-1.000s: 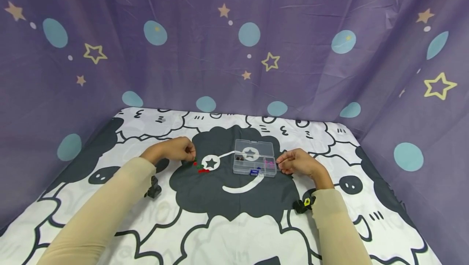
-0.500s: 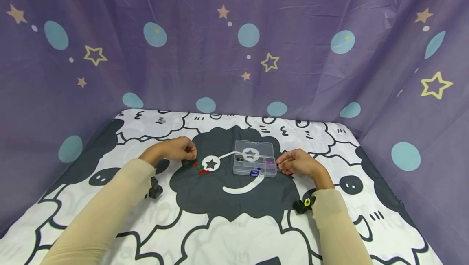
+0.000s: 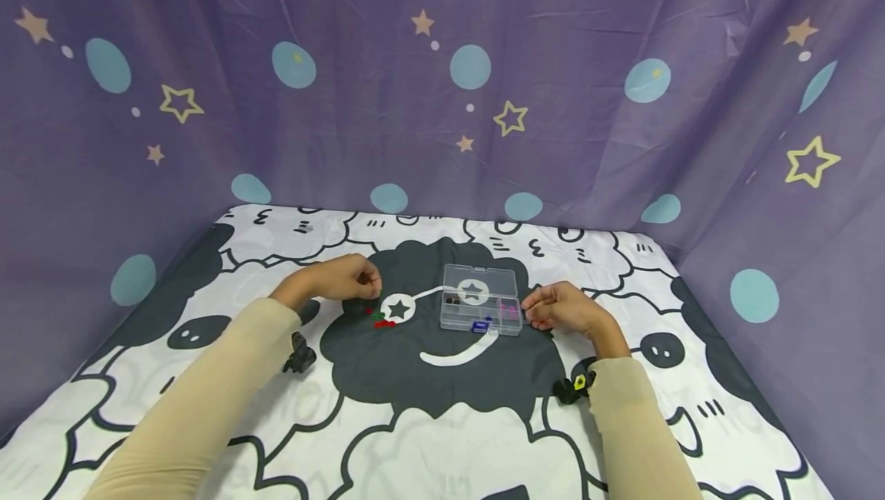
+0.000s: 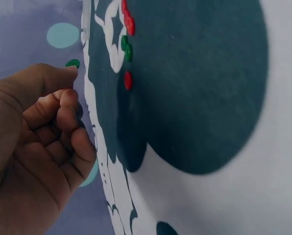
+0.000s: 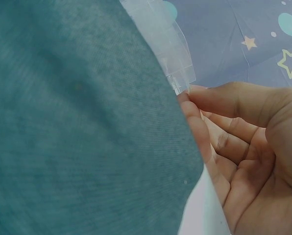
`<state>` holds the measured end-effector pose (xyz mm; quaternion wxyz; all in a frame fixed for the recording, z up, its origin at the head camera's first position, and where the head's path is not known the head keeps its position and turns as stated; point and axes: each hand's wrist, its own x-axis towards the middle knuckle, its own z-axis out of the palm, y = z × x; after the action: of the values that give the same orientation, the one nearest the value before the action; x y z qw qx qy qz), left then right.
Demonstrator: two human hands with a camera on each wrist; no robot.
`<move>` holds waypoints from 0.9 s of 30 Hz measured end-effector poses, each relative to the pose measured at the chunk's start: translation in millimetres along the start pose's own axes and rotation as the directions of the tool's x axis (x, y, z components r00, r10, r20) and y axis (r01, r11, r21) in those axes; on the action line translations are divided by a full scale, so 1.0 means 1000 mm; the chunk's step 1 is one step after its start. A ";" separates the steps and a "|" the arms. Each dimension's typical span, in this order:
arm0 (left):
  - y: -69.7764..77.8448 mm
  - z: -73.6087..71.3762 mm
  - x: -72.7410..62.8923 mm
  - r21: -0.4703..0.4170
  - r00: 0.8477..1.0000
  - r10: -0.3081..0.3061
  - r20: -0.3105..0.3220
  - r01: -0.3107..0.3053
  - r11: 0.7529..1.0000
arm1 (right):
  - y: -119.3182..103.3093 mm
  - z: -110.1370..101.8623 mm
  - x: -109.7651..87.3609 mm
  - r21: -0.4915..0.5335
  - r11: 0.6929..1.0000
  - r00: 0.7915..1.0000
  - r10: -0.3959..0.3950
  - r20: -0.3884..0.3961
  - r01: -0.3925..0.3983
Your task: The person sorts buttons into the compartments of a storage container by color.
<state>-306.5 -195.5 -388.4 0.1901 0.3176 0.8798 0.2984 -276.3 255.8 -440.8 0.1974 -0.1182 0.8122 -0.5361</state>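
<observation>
My left hand [image 3: 348, 277] is raised over the dark patch of the cloth. Between its thumb and index finger it pinches a small green button [image 4: 72, 63]. Below lie several loose buttons: a red button [image 4: 128, 81] apart from the others, green buttons [image 4: 128, 51] and red buttons [image 4: 129, 23]. At the right end of a clear plastic compartment box [image 3: 459, 319], my right hand [image 3: 563, 306] grips the edge with thumb and fingertips. The box lid [image 3: 459, 276] is swung back. Inside are dark buttons [image 3: 452, 300], pink buttons [image 3: 508, 307] and blue buttons [image 3: 480, 326] in separate compartments.
A sheep-patterned cloth [image 3: 415, 454] covers the table. Purple curtains [image 3: 387, 147] with stars and dots close off the back and sides. A black wrist device [image 3: 299, 354] hangs below the left wrist, and a similar black device [image 3: 574, 386] below the right.
My left hand has lifted off the cloth and moved slightly right, with the green button pinched. My right hand and the box have stayed in place.
</observation>
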 end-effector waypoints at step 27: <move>0.036 0.015 0.032 -0.020 0.992 0.123 -0.004 -0.123 0.992 | 0.000 -0.001 0.000 0.009 1.000 1.000 -0.003 0.003 0.003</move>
<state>-305.7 -146.0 -380.6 0.1732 0.3689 0.8557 0.3187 -276.8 256.4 -440.9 0.1984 -0.1195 0.8092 -0.5399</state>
